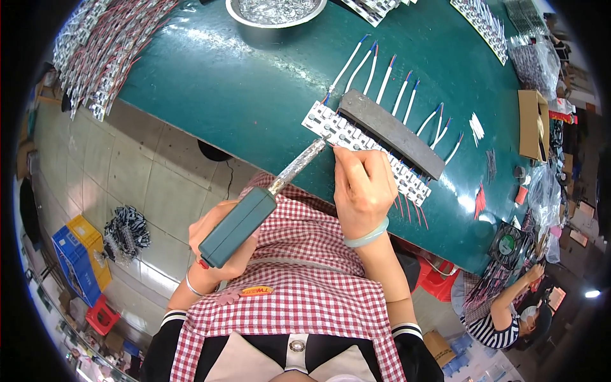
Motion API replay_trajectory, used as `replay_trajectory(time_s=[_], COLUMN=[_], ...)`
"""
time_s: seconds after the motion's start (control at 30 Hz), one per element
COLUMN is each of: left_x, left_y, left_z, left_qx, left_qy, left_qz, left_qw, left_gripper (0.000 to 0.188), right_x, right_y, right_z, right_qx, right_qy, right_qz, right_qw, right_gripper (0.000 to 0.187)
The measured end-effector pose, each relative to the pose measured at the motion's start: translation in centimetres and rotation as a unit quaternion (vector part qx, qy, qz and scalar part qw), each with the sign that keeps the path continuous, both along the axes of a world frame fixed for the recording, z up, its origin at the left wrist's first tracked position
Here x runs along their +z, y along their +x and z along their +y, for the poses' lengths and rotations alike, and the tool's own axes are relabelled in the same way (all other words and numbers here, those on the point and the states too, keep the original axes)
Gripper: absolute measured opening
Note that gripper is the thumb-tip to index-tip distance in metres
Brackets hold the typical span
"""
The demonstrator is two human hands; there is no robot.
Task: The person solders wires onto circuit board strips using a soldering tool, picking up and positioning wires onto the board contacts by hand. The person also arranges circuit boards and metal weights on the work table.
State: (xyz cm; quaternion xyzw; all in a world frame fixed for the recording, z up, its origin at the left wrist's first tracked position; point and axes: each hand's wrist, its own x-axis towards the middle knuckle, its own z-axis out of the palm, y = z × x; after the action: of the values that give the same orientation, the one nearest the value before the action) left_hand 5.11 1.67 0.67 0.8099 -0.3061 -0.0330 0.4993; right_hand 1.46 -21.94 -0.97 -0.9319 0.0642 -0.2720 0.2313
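Note:
My left hand [244, 256] is wrapped round the green handle of a soldering iron [238, 226]. The iron's metal tip reaches up to the near edge of a row of white circuit boards [316, 118]. Close beside that tip, my right hand [365, 186] pinches a thin red wire, mostly hidden by the fingertips, against the boards. A dark rectangular bar [391, 132] lies along the far side of the row. White cables [384, 84] with blue and red ends fan out beyond the bar. Several red wires [418, 212] stick out from the near right part of the row.
Piled wired boards [114, 54] cover the table's far left corner. A metal bowl [275, 24] stands at the back. Loose white tubes [476, 126], red wires [480, 202] and a small fan [507, 243] lie to the right. Another person [503, 321] works at lower right.

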Motion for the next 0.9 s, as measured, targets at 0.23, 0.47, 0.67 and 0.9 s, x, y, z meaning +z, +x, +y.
replay_trajectory(time_s=[0.23, 0.47, 0.67, 0.9], left_x=[-0.21, -0.52, -0.13, 0.04], left_y=[0.20, 0.17, 0.50, 0.80], left_z=[-0.13, 0.03, -0.08, -0.04], left_qx=[-0.014, -0.014, -0.020, -0.006], left_qy=[-0.009, -0.008, -0.004, -0.004], left_qz=[0.023, 0.054, 0.059, -0.003], left_qw=[1.000, 0.998, 0.998, 1.000], left_gripper=[0.025, 0.026, 0.025, 0.024], right_x=[0.00, 0.03, 0.13, 0.09], right_y=[0.05, 0.09, 0.13, 0.10], right_z=[0.09, 0.03, 0.06, 0.10], right_qx=[-0.004, -0.005, -0.014, -0.010], right_qy=[-0.007, -0.015, -0.015, -0.021], right_qz=[0.005, 0.009, 0.012, 0.013], right_qw=[1.000, 1.000, 1.000, 1.000], right_gripper=[0.027, 0.027, 0.027, 0.027])
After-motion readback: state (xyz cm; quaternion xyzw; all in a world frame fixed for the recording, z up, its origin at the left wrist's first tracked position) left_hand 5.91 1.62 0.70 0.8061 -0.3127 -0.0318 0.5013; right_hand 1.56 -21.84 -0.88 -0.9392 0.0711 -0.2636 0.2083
